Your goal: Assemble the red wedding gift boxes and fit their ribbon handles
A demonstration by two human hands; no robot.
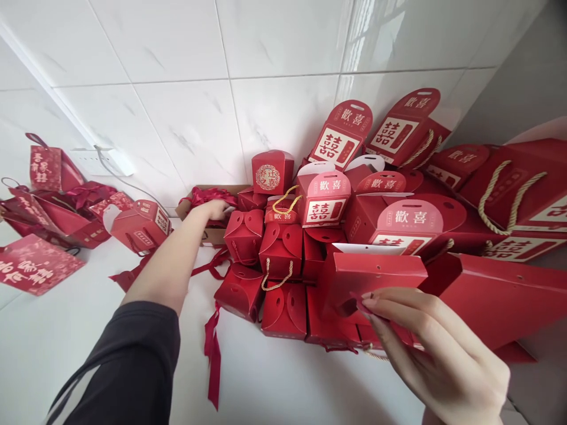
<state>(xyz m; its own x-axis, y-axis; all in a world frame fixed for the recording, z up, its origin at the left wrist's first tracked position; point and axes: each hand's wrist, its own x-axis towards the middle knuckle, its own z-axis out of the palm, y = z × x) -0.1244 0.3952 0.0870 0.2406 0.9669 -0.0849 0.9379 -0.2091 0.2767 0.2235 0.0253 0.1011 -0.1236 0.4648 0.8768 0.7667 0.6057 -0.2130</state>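
My left hand (217,211) reaches into a small cardboard box (212,237) against the wall, which holds a heap of dark red ribbon (201,196). Most of its fingers are hidden there, so I cannot tell whether they grip anything. Closer to me, my right hand (425,330) is closed in a pinch, thumb against fingertips. Between them is a short bit of dark red ribbon (358,302), held in front of an upright red paper gift box (376,271). Small folded red gift boxes (283,308) stand in rows between my hands.
Large gift boxes with gold rope handles (514,195) crowd the right side. Red gift bags (53,212) and a tilted gift box (139,227) are at the left. A loose ribbon (213,360) trails over the white surface. A power strip (101,160) lies by the tiled wall.
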